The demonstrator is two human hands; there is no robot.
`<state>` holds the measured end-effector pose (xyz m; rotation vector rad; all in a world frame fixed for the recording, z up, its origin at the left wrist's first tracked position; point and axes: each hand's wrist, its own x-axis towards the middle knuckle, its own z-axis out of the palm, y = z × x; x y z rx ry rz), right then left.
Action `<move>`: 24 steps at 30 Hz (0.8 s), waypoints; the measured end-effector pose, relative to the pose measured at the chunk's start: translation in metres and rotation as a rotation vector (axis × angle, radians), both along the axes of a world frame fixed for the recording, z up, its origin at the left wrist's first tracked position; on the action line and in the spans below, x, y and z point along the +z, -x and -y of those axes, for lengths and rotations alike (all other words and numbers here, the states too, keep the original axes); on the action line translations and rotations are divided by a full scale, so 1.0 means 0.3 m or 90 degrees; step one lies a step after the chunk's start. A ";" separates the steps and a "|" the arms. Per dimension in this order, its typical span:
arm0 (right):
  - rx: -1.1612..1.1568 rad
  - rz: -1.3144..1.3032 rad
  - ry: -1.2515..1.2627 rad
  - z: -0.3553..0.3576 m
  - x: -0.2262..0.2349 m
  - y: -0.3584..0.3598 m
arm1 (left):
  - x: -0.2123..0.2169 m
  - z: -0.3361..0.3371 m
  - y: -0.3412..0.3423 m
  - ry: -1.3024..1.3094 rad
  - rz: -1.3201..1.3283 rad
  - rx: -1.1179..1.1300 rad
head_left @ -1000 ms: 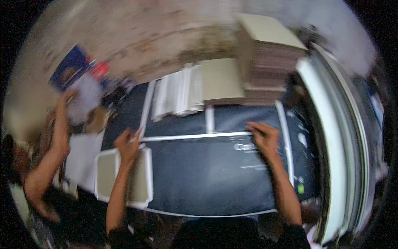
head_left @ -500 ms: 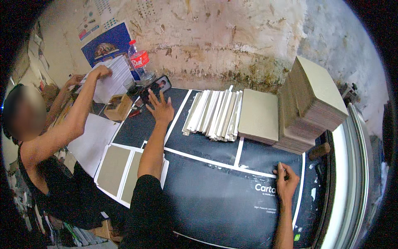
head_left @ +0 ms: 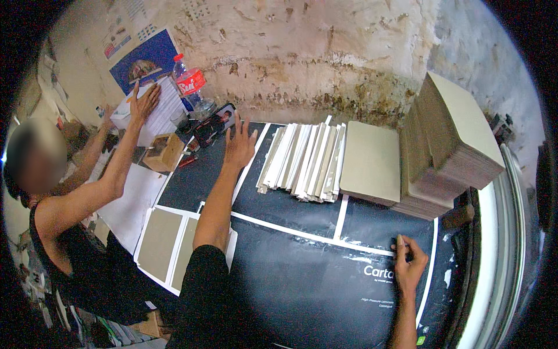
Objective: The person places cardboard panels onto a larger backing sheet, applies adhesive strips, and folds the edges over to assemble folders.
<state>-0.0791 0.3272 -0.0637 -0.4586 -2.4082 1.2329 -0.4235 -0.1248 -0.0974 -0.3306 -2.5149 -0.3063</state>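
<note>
My left hand (head_left: 239,149) is open with its fingers spread, just right of a smartphone (head_left: 214,124) that leans lit beside a plastic bottle. Nothing is in that hand. Low on the right, my right hand (head_left: 410,263) is curled over the black sheet (head_left: 314,279) that covers the table, its fingers drawn together. Something small and dark shows at its fingertips, too small to name. Between the hands, farther back, lie a row of white and grey board strips (head_left: 302,163) and a low stack of grey boards (head_left: 371,163).
A tall stack of grey boards (head_left: 447,134) stands at the back right. White-edged grey panels (head_left: 160,244) lie at the left. A co-worker's hand (head_left: 144,103) rests on a paper stack (head_left: 165,113) near the bottle (head_left: 192,84) and a small wooden box (head_left: 163,152).
My left hand has moved right, off the front of the phone. The co-worker's near hand has flattened against the papers. The view has shifted slightly; my right hand keeps much the same pose.
</note>
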 end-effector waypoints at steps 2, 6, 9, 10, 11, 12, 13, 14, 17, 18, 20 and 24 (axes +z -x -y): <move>0.016 -0.020 -0.005 -0.006 0.000 -0.003 | 0.000 -0.003 0.002 -0.004 0.047 0.056; 0.033 -0.058 -0.011 0.008 -0.005 0.001 | -0.040 0.047 0.017 0.005 -0.021 0.198; 0.053 -0.039 -0.023 0.011 -0.003 0.007 | -0.051 0.099 0.024 -0.030 -0.127 0.322; 0.039 -0.037 -0.036 -0.005 -0.006 0.000 | -0.022 0.020 0.007 -0.048 0.012 0.359; 0.025 -0.034 -0.048 -0.019 -0.007 -0.006 | -0.031 -0.026 0.020 -0.067 0.040 0.338; 0.029 -0.029 -0.038 -0.015 -0.005 -0.006 | -0.016 -0.011 0.019 -0.074 0.059 0.332; 0.033 -0.024 -0.029 -0.011 -0.001 -0.007 | -0.005 0.000 0.015 -0.082 0.078 0.326; 0.036 -0.019 -0.021 -0.009 0.002 -0.007 | -0.002 0.005 0.008 -0.062 0.094 0.326; 0.034 -0.009 -0.051 -0.005 0.001 -0.002 | 0.020 0.022 0.008 -0.006 0.108 0.266; 0.033 -0.013 -0.049 -0.008 -0.006 -0.002 | 0.019 0.030 0.005 0.005 0.098 0.209; 0.033 -0.022 -0.044 -0.012 -0.022 -0.002 | 0.011 0.037 -0.001 0.014 0.017 0.123; 0.020 -0.051 -0.057 -0.008 -0.019 0.002 | 0.006 -0.003 0.003 -0.022 0.026 0.139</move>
